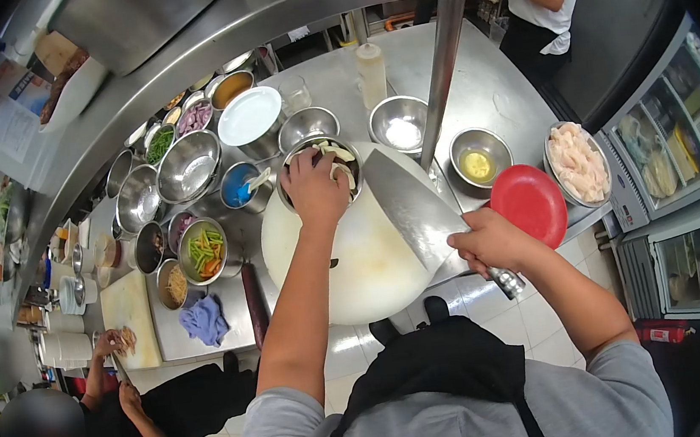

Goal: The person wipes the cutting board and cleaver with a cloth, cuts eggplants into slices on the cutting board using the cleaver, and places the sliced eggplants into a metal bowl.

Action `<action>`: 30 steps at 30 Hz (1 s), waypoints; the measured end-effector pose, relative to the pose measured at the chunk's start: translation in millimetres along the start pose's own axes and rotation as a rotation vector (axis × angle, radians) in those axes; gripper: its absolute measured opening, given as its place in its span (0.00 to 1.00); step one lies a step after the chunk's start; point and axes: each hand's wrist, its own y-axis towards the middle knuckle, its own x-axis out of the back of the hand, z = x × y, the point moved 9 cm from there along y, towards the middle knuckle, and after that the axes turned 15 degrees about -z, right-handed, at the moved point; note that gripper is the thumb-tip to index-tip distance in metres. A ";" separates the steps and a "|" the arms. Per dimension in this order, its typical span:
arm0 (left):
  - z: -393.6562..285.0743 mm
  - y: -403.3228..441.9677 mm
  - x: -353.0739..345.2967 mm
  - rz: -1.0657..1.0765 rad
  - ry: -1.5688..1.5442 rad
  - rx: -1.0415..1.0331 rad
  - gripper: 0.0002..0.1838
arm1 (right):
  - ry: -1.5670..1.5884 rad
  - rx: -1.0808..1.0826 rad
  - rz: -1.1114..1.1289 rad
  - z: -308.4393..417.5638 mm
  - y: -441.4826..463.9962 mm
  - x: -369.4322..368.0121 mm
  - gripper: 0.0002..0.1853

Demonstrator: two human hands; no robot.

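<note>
My left hand (317,189) reaches into a metal bowl (357,194) of pale, dark-edged slices (338,155). Its fingers are apart and curve down over the slices; their tips are partly hidden. In my right hand (494,246) is the handle of a wide cleaver (406,204), the fingers wrapped round it. The blade lies over the right side of a round white cutting board (348,278), its broad face turned up, close beside the bowl. A small dark scrap (334,263) is on the board near my left forearm.
Right of the board are a red plate (530,208), a bowl with yellowish liquid (476,166) and a bowl of pale raw meat (579,167). A metal post (444,72) rises behind. Cut vegetables (205,252) stand left. A co-worker (144,411) cuts at another board (132,318).
</note>
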 end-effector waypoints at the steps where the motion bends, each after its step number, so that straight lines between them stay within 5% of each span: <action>1: -2.6 0.8 -1.5 0.047 0.095 -0.030 0.21 | 0.004 0.000 0.000 -3.6 -2.5 1.7 0.11; 7: -10.1 18.6 61.9 -0.139 -0.123 -0.023 0.25 | 0.014 -0.004 0.004 -21.7 -11.9 7.9 0.11; 8: 11.6 12.3 73.2 -0.218 -0.441 0.159 0.22 | 0.026 -0.010 0.014 -26.3 -12.3 8.8 0.11; 10: 62.3 -30.1 84.1 0.056 -0.123 0.493 0.23 | 0.036 -0.016 0.031 -35.4 -14.4 13.3 0.12; 12: 70.9 -86.7 78.9 0.388 0.130 0.477 0.20 | 0.023 -0.040 0.013 -45.8 -15.9 19.1 0.12; 14: 8.4 -103.6 98.2 0.206 0.209 0.048 0.15 | 0.024 -0.049 0.007 -52.4 -15.8 18.7 0.10; 21: -6.8 -134.3 75.4 0.400 0.011 0.062 0.12 | 0.058 -0.051 0.063 -52.5 -18.1 1.2 0.10; 28: 28.4 -119.7 87.4 0.236 -0.141 0.141 0.11 | 0.098 -0.046 0.000 -65.0 -30.1 12.5 0.09; 30: 91.8 -127.9 87.7 0.128 -0.311 0.748 0.08 | 0.111 -0.055 -0.027 -67.4 -33.0 18.2 0.10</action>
